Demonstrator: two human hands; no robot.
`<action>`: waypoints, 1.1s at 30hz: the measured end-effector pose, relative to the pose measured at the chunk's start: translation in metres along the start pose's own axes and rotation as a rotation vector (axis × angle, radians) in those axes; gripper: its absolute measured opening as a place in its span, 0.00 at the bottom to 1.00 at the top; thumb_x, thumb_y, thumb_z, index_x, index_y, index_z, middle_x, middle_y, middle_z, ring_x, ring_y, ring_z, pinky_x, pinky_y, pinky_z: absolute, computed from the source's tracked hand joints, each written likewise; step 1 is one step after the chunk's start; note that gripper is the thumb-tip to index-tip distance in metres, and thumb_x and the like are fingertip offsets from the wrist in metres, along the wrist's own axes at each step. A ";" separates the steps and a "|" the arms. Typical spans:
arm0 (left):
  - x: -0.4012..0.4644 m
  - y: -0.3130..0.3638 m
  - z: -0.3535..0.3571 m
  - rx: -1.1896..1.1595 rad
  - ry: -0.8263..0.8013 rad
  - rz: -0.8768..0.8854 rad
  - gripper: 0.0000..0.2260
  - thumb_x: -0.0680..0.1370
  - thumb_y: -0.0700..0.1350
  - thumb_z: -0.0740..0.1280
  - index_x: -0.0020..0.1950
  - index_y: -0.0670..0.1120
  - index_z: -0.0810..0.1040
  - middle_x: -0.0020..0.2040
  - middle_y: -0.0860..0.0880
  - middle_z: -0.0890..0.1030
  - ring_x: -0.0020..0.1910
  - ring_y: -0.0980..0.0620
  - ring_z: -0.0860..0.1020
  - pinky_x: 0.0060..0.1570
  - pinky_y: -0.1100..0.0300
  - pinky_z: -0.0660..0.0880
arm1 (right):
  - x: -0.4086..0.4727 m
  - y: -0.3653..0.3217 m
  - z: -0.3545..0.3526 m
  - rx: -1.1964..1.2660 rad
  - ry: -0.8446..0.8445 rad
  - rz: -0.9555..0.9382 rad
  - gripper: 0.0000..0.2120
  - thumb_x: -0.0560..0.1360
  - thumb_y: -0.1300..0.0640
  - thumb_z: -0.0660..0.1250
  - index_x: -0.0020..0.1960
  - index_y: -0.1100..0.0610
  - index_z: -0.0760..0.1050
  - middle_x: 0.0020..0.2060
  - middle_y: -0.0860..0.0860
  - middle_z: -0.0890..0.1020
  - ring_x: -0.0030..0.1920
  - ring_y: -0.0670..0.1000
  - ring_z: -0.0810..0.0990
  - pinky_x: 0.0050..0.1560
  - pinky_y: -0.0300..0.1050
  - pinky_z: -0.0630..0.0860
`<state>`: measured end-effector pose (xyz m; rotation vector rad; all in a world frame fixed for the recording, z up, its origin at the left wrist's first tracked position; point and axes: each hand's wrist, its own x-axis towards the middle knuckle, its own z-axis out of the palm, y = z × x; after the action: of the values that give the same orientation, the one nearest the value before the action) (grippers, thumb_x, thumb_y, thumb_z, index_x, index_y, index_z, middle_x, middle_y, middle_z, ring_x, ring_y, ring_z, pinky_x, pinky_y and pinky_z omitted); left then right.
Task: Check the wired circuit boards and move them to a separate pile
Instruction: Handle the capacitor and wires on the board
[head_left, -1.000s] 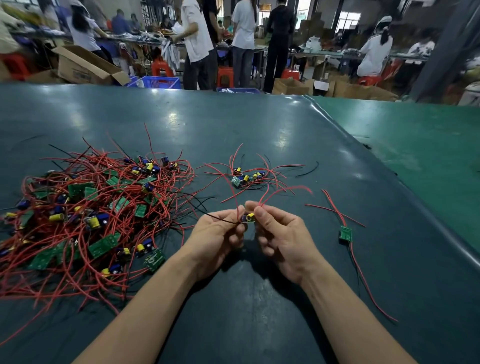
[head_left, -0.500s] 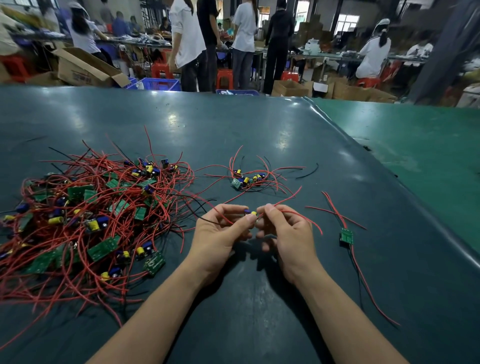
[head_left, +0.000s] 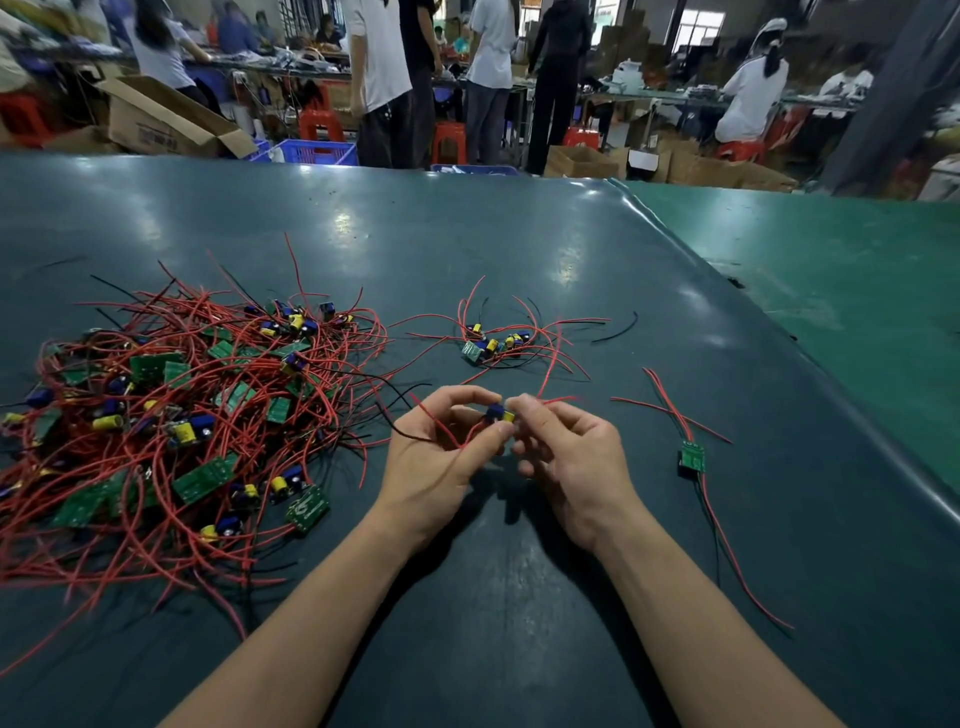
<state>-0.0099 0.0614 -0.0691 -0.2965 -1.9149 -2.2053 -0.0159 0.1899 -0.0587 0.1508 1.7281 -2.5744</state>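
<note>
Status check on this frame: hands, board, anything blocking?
Left hand and right hand both pinch one wired board above the table. Big pile left, small pile ahead. Nothing in the way.

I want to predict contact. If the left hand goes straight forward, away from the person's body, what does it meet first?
Probably the small pile of wired boards just beyond it. The left hand holds a board together with the right hand; depth between them is unclear.
</note>
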 end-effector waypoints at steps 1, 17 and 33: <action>0.000 0.000 0.000 0.016 -0.012 0.008 0.10 0.73 0.30 0.72 0.50 0.41 0.79 0.42 0.36 0.83 0.39 0.47 0.79 0.43 0.56 0.75 | 0.000 0.000 -0.001 -0.017 0.005 -0.028 0.07 0.77 0.63 0.67 0.42 0.63 0.81 0.28 0.51 0.78 0.25 0.44 0.73 0.22 0.35 0.68; 0.007 -0.003 -0.001 -0.142 0.082 -0.165 0.08 0.71 0.29 0.72 0.43 0.41 0.78 0.31 0.48 0.78 0.26 0.57 0.73 0.29 0.68 0.71 | 0.006 0.003 -0.008 -0.255 0.153 -0.250 0.10 0.79 0.66 0.65 0.58 0.59 0.80 0.35 0.47 0.83 0.29 0.43 0.77 0.23 0.36 0.71; 0.002 0.003 0.002 -0.097 0.017 -0.149 0.08 0.70 0.32 0.74 0.47 0.37 0.78 0.33 0.44 0.79 0.27 0.53 0.75 0.32 0.65 0.74 | 0.010 -0.003 -0.018 -0.228 0.323 -0.418 0.11 0.80 0.66 0.61 0.52 0.52 0.77 0.35 0.52 0.82 0.28 0.46 0.79 0.23 0.38 0.73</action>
<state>-0.0111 0.0629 -0.0658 -0.1533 -1.8807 -2.3916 -0.0252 0.2081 -0.0639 0.2307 2.3830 -2.7138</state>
